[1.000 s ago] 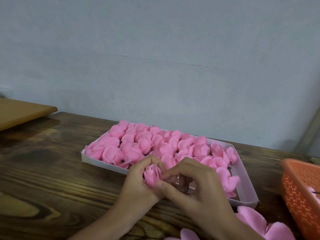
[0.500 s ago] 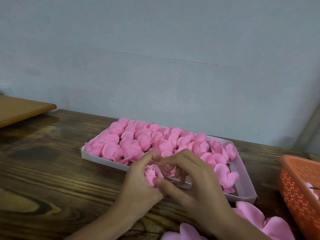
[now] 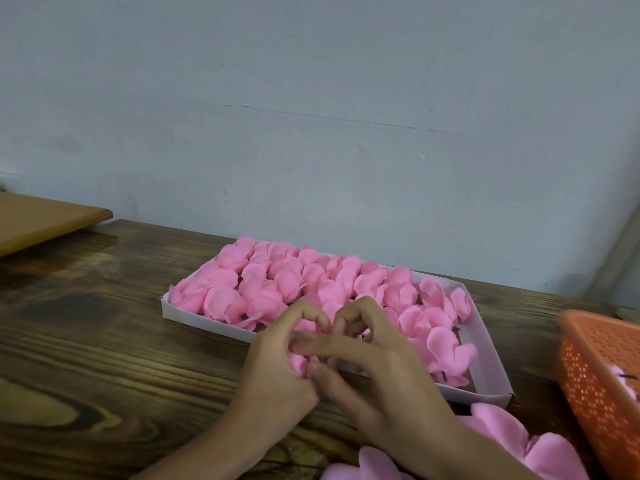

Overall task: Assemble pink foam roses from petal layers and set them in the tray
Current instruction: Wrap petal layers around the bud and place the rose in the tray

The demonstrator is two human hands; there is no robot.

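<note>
1. My left hand [image 3: 273, 368] and right hand [image 3: 377, 372] both pinch one pink rose [image 3: 298, 362], fingers curled around it.
2. The rose sits just at the near edge of the white tray [image 3: 491, 386], which is nearly full of roses.
3. Loose petals [image 3: 498, 431] lie beside my right wrist.

The dark wooden table [image 3: 86, 341] carries a white tray [image 3: 491, 382] of pink roses, loose petal layers [image 3: 502, 441], and an orange basket [image 3: 602, 372] at right.

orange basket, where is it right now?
In the head view the orange basket sits at the far right edge of the wooden table, partly cut off by the frame, just right of the white tray of pink roses.
</note>
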